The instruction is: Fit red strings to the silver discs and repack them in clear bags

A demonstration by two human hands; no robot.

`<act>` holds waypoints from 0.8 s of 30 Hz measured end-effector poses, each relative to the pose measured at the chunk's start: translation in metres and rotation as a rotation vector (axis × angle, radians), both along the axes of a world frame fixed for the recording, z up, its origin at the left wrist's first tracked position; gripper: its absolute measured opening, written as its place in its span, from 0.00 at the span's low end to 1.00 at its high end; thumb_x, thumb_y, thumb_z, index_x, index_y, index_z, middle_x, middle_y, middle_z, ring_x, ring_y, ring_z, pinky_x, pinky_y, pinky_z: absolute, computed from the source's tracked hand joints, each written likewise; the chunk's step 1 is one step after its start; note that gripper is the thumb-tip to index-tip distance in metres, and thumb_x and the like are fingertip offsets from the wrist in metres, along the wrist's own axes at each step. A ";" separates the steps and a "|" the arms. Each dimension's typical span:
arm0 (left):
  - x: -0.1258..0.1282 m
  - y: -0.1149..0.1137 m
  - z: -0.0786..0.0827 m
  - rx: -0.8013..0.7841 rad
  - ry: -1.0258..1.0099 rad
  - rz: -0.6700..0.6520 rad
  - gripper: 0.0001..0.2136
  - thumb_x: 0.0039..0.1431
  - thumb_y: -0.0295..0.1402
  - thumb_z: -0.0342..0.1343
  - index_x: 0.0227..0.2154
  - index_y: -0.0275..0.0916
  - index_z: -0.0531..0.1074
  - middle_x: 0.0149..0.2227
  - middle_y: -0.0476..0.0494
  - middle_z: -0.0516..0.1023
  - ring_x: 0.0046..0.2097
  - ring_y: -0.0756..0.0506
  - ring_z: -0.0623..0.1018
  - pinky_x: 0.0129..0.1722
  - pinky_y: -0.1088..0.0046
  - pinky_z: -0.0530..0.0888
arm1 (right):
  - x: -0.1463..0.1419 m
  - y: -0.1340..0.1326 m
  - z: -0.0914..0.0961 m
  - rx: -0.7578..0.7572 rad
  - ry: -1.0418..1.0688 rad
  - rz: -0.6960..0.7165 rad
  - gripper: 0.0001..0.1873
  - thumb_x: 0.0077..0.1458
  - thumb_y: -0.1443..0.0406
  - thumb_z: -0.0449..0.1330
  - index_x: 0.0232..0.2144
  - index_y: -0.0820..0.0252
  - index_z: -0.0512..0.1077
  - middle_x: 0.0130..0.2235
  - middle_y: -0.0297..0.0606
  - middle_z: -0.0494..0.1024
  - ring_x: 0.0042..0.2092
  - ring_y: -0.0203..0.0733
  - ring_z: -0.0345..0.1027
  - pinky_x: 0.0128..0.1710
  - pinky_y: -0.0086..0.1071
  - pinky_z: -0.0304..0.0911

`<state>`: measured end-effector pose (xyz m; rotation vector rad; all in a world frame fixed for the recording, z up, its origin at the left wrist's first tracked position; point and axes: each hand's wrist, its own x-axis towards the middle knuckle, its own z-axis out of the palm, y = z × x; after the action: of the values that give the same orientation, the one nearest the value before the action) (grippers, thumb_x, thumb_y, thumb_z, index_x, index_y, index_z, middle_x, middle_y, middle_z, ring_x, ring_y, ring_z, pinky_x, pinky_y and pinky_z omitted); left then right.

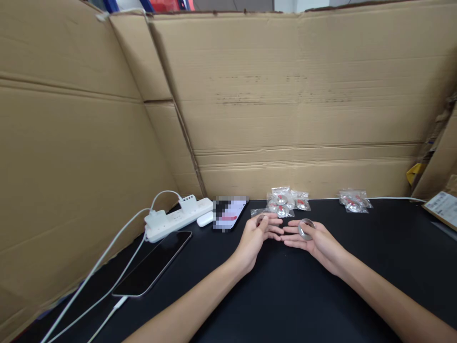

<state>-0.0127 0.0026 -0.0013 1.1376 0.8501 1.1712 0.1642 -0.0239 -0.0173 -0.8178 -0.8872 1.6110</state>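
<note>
My right hand [314, 238] lies palm up with a shiny metal ring [300, 230] pinned under its thumb against the fingers. In my left hand [257, 234], also palm up, the thumb presses on another round metal ring [258, 220], partly covered by the thumb. The fingertips of both hands point at each other and nearly meet above the black table. Just behind the hands lie several clear plastic packets [281, 204] with shiny round metal pieces and red marks inside.
More such packets [354, 201] lie farther right. On the left are a phone with a lit screen [235, 214], a white power strip [173, 221] with cables, and a dark-screened phone [153, 264]. Cardboard walls [250, 114] enclose the table [285, 305]. A labelled box [442, 209] stands right.
</note>
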 end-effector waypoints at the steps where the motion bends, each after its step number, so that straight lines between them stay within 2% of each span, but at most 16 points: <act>1: 0.001 0.000 0.001 -0.012 -0.026 0.036 0.09 0.63 0.31 0.53 0.40 0.29 0.71 0.43 0.28 0.77 0.37 0.41 0.80 0.36 0.65 0.77 | -0.001 -0.001 0.002 -0.004 -0.002 -0.012 0.14 0.57 0.63 0.62 0.41 0.70 0.72 0.42 0.55 0.79 0.43 0.54 0.77 0.52 0.51 0.67; 3: 0.001 0.000 0.003 -0.100 -0.127 0.056 0.09 0.63 0.31 0.53 0.41 0.29 0.71 0.46 0.27 0.76 0.44 0.39 0.79 0.43 0.64 0.76 | -0.004 -0.004 0.005 -0.013 0.017 -0.038 0.16 0.56 0.61 0.63 0.41 0.70 0.72 0.44 0.56 0.78 0.44 0.55 0.76 0.51 0.51 0.67; 7: 0.004 -0.001 0.005 -0.381 -0.383 -0.008 0.16 0.64 0.37 0.49 0.44 0.26 0.69 0.50 0.22 0.73 0.51 0.36 0.76 0.52 0.62 0.73 | -0.007 -0.002 0.003 -0.018 0.056 -0.153 0.19 0.55 0.57 0.63 0.42 0.68 0.72 0.47 0.56 0.76 0.49 0.56 0.73 0.54 0.48 0.65; 10: 0.009 -0.007 0.006 -0.466 -0.456 -0.022 0.19 0.64 0.39 0.48 0.46 0.25 0.68 0.51 0.23 0.73 0.52 0.36 0.75 0.54 0.62 0.72 | -0.011 -0.002 -0.004 0.132 -0.067 -0.304 0.24 0.55 0.56 0.62 0.51 0.60 0.69 0.56 0.48 0.71 0.58 0.53 0.64 0.60 0.46 0.57; 13: 0.020 -0.020 0.008 -0.493 -0.483 -0.058 0.18 0.64 0.41 0.48 0.44 0.28 0.70 0.49 0.27 0.75 0.54 0.38 0.75 0.55 0.64 0.71 | -0.021 -0.010 -0.008 0.355 -0.352 -0.373 0.31 0.59 0.54 0.57 0.63 0.51 0.58 0.64 0.39 0.60 0.65 0.49 0.51 0.66 0.45 0.44; 15: 0.028 -0.032 0.008 -0.519 -0.494 -0.124 0.18 0.63 0.42 0.49 0.42 0.30 0.72 0.48 0.30 0.76 0.54 0.38 0.74 0.55 0.65 0.70 | -0.031 -0.019 -0.008 0.456 -0.604 -0.332 0.35 0.62 0.54 0.53 0.67 0.50 0.48 0.67 0.37 0.53 0.67 0.50 0.45 0.66 0.48 0.40; 18: 0.035 -0.046 0.006 -0.614 -0.488 -0.234 0.22 0.61 0.46 0.51 0.44 0.28 0.71 0.49 0.29 0.76 0.55 0.36 0.73 0.57 0.63 0.68 | -0.043 -0.031 -0.007 0.568 -0.962 -0.185 0.35 0.64 0.53 0.48 0.68 0.51 0.40 0.69 0.34 0.46 0.69 0.51 0.38 0.67 0.51 0.38; 21: 0.034 -0.050 0.000 -0.624 -0.520 -0.282 0.27 0.63 0.48 0.46 0.49 0.23 0.68 0.53 0.24 0.72 0.56 0.35 0.72 0.59 0.61 0.65 | -0.047 -0.036 -0.007 0.668 -1.173 -0.094 0.34 0.66 0.53 0.42 0.69 0.53 0.36 0.69 0.35 0.44 0.69 0.51 0.36 0.67 0.50 0.40; 24: 0.030 -0.046 -0.003 -0.603 -0.536 -0.309 0.28 0.64 0.46 0.43 0.52 0.22 0.66 0.53 0.24 0.73 0.57 0.35 0.72 0.59 0.60 0.64 | -0.045 -0.035 -0.008 0.703 -1.318 -0.022 0.35 0.67 0.52 0.37 0.69 0.62 0.35 0.70 0.42 0.40 0.69 0.53 0.35 0.66 0.50 0.42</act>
<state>0.0177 -0.0433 -0.0047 0.4049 0.5257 0.8161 0.1192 -0.0591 -0.0252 -1.3102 -2.1559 0.4441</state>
